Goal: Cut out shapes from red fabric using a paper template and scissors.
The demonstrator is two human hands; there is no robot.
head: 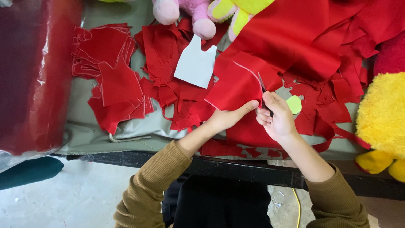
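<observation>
Olive-brown sleeves are seen nearest the camera, reaching over the dark table edge (pixel 253 171) onto a grey-green cloth (pixel 93 135) that covers the work surface. A piece of red fabric (pixel 236 86), marked with a pale chalk line, is pinched by the left hand (pixel 230 117), its thumb stretched flat along the lower edge. The right hand (pixel 276 118) is closed around the dark handles of a pair of scissors (pixel 263 90), whose blades are set into the fabric along the chalk line; how far the blades are parted cannot be told. A small pale green template (pixel 294 104) lies just beside the right hand, among red offcuts (pixel 325 101) that are strewn around and under both hands. Farther out, a white paper pattern (pixel 196 62) is laid on more scraps, and cut red pieces (pixel 112 71) are stacked to the left. A large red sheet (pixel 295 38) is heaped behind the work. Shiny red wrapped material (pixel 29 71) fills the left edge, a yellow plush toy (pixel 382 122) crowds the right edge, and pink and yellow plush toys (pixel 202 14) lie at the far side.
</observation>
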